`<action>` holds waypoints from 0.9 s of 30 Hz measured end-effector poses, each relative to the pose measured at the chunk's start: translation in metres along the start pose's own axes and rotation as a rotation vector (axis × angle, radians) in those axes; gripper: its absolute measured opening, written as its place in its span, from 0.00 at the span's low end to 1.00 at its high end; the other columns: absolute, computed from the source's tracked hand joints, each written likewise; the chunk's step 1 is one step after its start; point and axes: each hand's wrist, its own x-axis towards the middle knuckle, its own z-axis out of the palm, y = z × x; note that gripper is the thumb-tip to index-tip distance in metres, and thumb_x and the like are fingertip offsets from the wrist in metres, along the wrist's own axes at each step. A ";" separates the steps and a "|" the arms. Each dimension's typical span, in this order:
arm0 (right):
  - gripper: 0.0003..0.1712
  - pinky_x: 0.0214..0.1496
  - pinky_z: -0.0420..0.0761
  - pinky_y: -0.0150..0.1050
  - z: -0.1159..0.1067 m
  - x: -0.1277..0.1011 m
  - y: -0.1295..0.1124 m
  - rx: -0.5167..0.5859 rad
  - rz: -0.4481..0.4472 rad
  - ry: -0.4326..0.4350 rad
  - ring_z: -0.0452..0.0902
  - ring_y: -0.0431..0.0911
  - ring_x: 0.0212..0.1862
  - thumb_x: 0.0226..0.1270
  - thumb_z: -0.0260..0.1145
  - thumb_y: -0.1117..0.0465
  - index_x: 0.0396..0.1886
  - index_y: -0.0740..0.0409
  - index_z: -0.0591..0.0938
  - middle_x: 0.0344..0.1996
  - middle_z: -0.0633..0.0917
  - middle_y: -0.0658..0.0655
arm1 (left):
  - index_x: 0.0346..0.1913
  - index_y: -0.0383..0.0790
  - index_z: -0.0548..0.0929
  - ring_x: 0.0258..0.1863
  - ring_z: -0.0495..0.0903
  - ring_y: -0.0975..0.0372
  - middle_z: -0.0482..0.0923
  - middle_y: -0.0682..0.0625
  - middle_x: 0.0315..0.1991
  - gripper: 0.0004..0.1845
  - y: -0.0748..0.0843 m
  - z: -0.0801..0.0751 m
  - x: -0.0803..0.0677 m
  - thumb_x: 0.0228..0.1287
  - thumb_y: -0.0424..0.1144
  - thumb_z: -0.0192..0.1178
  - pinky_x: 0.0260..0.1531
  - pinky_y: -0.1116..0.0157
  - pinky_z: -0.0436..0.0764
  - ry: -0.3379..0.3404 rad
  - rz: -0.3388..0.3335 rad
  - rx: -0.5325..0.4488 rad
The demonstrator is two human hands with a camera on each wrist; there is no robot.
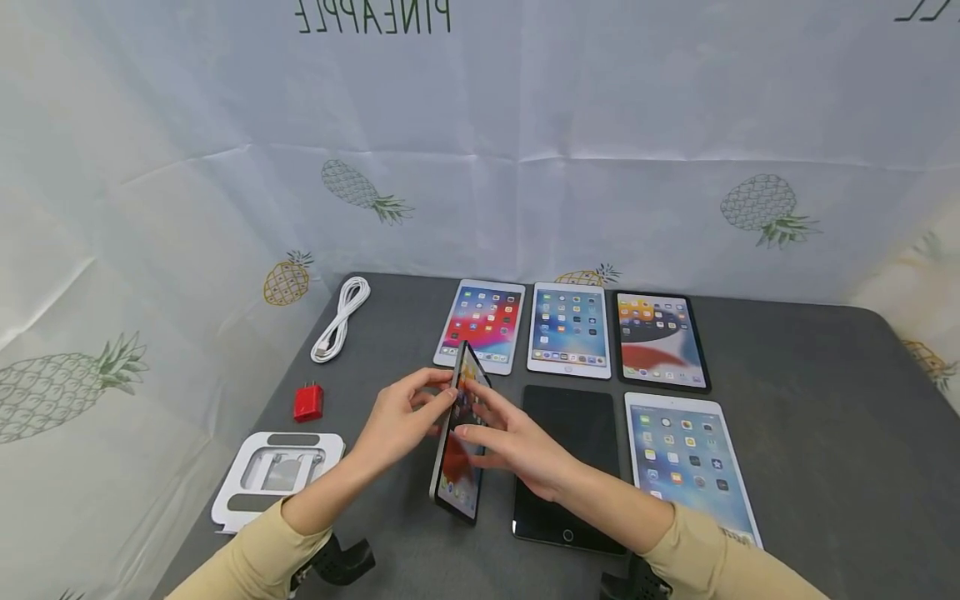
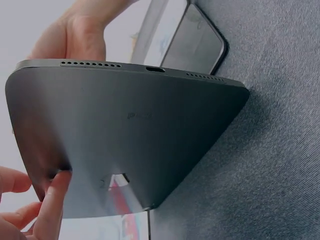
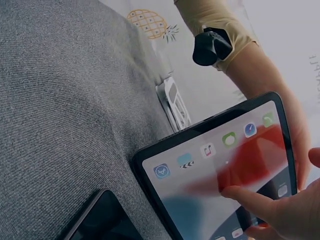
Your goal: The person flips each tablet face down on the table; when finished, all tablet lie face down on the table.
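A dark grey tablet [image 1: 459,442] stands on its long edge on the grey table [image 1: 810,417], with its lit screen facing right. My left hand [image 1: 442,398] holds it from the back, and its fingers [image 2: 50,205] lie on the grey rear shell [image 2: 125,140]. My right hand [image 1: 471,417] is on the screen side. One of its fingers [image 3: 250,197] touches the lit screen [image 3: 225,170]. A black tablet with a dark screen [image 1: 573,467] lies flat just right of the standing one, under my right forearm.
Three lit tablets [image 1: 483,325] [image 1: 570,329] [image 1: 660,340] lie in a row at the back, and another lit tablet [image 1: 690,462] lies at the front right. On the left are a white cable [image 1: 341,321], a red charger [image 1: 308,402] and a white stand [image 1: 277,479]. A pineapple-print cloth hangs behind.
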 end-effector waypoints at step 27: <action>0.42 0.55 0.78 0.55 -0.016 -0.010 -0.002 0.010 -0.032 0.071 0.54 0.62 0.72 0.70 0.63 0.58 0.76 0.51 0.53 0.73 0.56 0.62 | 0.67 0.36 0.71 0.46 0.83 0.50 0.76 0.40 0.52 0.24 -0.010 0.016 0.002 0.72 0.40 0.57 0.38 0.59 0.85 -0.276 0.013 -0.085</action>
